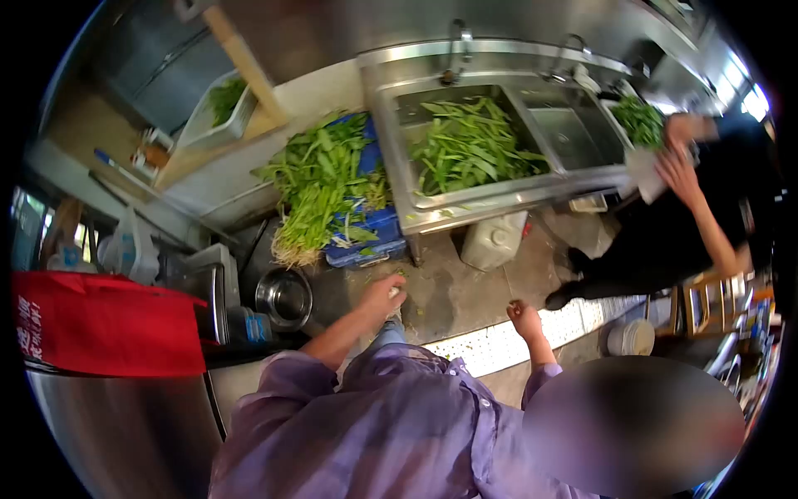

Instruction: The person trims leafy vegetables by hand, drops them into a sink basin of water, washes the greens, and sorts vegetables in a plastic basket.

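My left hand (385,294) is closed above the floor, with a small whitish thing showing at its fingers. My right hand (524,319) has its fingers curled in above the pale grating; whether anything is inside is hidden. Beyond my left hand, long leafy greens (314,179) with pale roots lie on a blue crate (384,229). More cut leafy stems (470,141) lie in the left basin of the steel sink (432,204). Neither hand touches the greens.
A person in dark clothes (698,195) stands at the right, both hands near a tray of greens (638,121). A white jug (494,241) stands under the sink. A metal bowl (284,298), a red bag (108,324) and a white bucket (632,338) are also around.
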A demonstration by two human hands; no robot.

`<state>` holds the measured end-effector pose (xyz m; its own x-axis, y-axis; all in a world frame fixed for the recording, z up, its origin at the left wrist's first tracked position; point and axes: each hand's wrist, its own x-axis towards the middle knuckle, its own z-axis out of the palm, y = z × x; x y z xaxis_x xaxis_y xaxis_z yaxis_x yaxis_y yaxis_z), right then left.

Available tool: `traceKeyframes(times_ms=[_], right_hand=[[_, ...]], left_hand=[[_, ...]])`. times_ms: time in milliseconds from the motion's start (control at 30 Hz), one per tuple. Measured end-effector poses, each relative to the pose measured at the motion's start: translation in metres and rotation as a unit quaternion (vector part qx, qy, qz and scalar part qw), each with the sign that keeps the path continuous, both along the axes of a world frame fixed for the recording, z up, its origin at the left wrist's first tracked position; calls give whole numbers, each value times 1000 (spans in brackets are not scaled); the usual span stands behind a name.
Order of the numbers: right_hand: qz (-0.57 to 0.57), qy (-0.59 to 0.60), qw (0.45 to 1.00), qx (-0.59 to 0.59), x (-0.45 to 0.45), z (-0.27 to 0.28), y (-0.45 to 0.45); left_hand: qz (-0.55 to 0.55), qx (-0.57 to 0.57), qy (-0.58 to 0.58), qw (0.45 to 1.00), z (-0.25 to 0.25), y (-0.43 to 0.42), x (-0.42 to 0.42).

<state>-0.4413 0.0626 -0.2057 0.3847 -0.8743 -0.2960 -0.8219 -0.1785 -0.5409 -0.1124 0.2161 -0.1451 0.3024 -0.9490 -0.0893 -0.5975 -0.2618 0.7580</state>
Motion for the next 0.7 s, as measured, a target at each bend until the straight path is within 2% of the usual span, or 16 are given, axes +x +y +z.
traceKeyframes(times_ms=[33, 100, 167, 233, 267, 333, 367, 433, 467, 600, 667, 700], right_hand=[[41, 2, 999, -17, 33, 6, -17], [81, -41, 996, -26, 84, 21, -42], [91, -61, 994, -1, 135, 29, -57], [89, -81, 992, 28, 168, 42, -61], [105, -70, 991, 46, 186, 50, -62], [132, -82, 986, 68, 217, 69, -59], [128, -72, 986, 76, 228, 74, -59], [131, -75, 984, 89, 247, 81, -59], [141, -73, 983, 88, 257, 87, -59], [168, -44, 982, 68, 286, 95, -72], [167, -48, 982, 79, 301, 93, -79], [175, -48, 981, 73, 310, 94, -82]], left_hand=[[17, 1, 8, 1000, -6, -2, 22], [174, 24, -74, 982, -20, -3, 76], [256, 55, -145, 954, -38, -12, 138], [265, 146, -218, 928, -52, -22, 188], [262, 156, -210, 929, -60, -29, 209], [269, 239, -317, 877, -72, -41, 238], [262, 247, -309, 880, -78, -47, 247], [233, 412, -172, 864, -72, -56, 260], [201, 431, -149, 867, -62, -61, 264], [175, 433, -107, 878, -53, -63, 278], [275, 339, -140, 889, -53, -55, 279], [277, 342, -142, 887, -47, -53, 284]])
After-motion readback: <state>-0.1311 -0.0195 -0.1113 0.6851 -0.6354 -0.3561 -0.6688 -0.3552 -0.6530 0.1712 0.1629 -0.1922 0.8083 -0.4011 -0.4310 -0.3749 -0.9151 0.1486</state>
